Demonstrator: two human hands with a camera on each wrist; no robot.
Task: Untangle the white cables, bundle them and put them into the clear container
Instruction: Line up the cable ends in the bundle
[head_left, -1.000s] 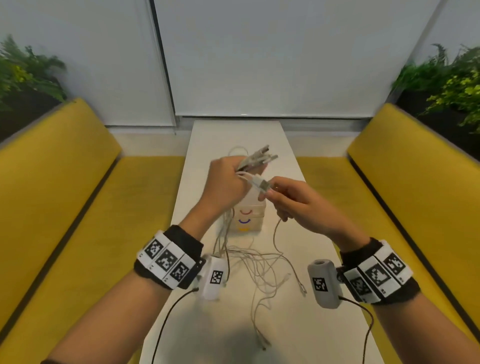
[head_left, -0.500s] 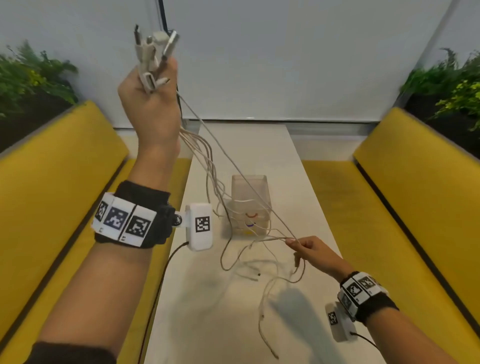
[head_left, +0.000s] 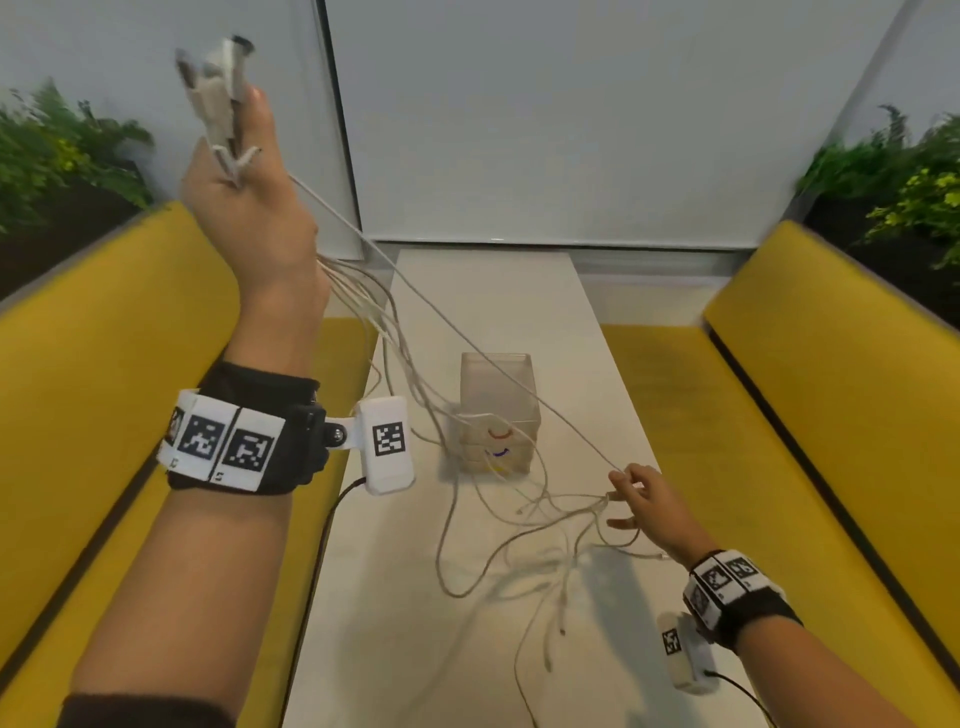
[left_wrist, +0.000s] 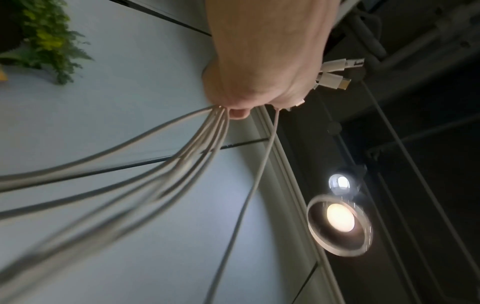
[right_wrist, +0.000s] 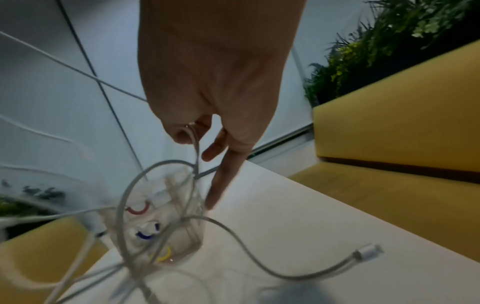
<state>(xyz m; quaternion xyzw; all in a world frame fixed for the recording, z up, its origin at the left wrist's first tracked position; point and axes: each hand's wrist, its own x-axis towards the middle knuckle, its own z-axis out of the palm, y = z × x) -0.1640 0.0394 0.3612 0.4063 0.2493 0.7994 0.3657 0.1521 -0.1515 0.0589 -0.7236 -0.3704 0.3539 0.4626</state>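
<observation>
My left hand (head_left: 244, 171) is raised high at the upper left and grips the plug ends of several white cables (head_left: 218, 88). In the left wrist view the cables (left_wrist: 197, 139) fan out below the fist (left_wrist: 259, 82). The strands hang down to a loose tangle (head_left: 550, 535) on the white table (head_left: 415, 649). My right hand (head_left: 636, 499) is low at the right and pinches one taut cable (head_left: 467, 338) between thumb and finger (right_wrist: 187, 131); its other fingers are spread. The clear container (head_left: 496, 410) stands mid-table, with some cable draped over it.
Yellow benches (head_left: 93, 389) (head_left: 831, 395) flank the narrow table. Plants (head_left: 57, 150) (head_left: 904, 171) stand behind both benches. A loose connector (right_wrist: 369, 250) lies on the table near my right hand. Red, blue and yellow marks (right_wrist: 140, 209) show on the container.
My left hand has lifted the plug ends from in front of me to high on the left. My right hand has slid down one cable to the table's right side, pulling it taut.
</observation>
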